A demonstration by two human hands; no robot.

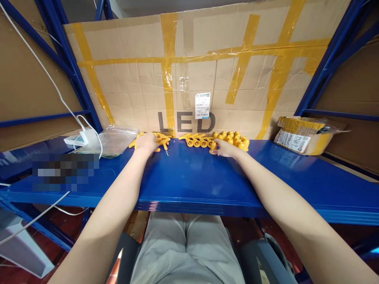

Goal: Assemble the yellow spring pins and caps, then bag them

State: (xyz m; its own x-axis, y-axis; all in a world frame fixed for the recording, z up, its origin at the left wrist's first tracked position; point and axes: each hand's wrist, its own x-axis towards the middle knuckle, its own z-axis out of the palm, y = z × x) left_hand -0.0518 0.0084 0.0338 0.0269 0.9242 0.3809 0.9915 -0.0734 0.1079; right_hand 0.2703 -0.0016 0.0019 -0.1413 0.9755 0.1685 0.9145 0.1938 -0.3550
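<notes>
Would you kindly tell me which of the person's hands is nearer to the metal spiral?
The left hand: it is over the yellow pieces just left of the metal spiral. The right hand is farther, well to the spiral's right, at an upright yellow piece.

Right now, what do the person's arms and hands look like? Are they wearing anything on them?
Both arms are bare, with no sleeves showing. The left hand and right hand have no gloves, and no watch or bracelet shows on either wrist. The fingers are too small and partly hidden to check for rings. Lower down, you can see light grey trousers.
</notes>
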